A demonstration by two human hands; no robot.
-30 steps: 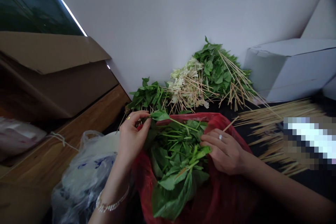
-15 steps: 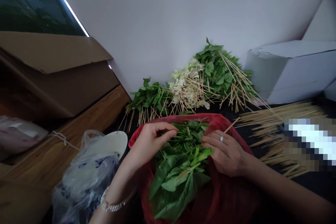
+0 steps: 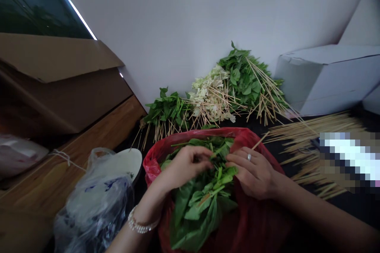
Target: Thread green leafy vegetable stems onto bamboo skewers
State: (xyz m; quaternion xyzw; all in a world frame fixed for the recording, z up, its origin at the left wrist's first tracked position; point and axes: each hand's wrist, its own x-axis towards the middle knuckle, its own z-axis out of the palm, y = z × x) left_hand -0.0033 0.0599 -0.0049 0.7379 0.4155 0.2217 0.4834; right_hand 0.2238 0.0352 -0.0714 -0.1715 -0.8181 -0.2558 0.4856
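An open red plastic bag (image 3: 152, 166) sits in front of me, filled with leafy greens (image 3: 194, 229). My left hand (image 3: 190, 166) is over the bag, fingers curled and pinched on a green stem among the leaves; its fingertips are partly hidden. My right hand (image 3: 253, 174), with a ring on one finger, is closed on a bamboo skewer (image 3: 261, 140). One end of that skewer sticks out above the knuckles. Leaves bunch below and left of the right fingers, with a reddish-brown stick end showing through them.
Skewered greens (image 3: 169, 108), pale cabbage skewers (image 3: 210, 95) and more skewered greens (image 3: 246, 75) lie against the wall. Loose bamboo skewers (image 3: 308, 130) spread at right, near a pixelated object. A white box (image 3: 335, 79), a cardboard box (image 3: 65, 99), a white bowl (image 3: 130, 162) and a clear plastic bag (image 3: 95, 205) surround the area.
My left hand has moved right and slightly down, closer to my right hand, over the leaves. My right hand keeps its grip on the skewer, nearly still. The view has shifted slightly.
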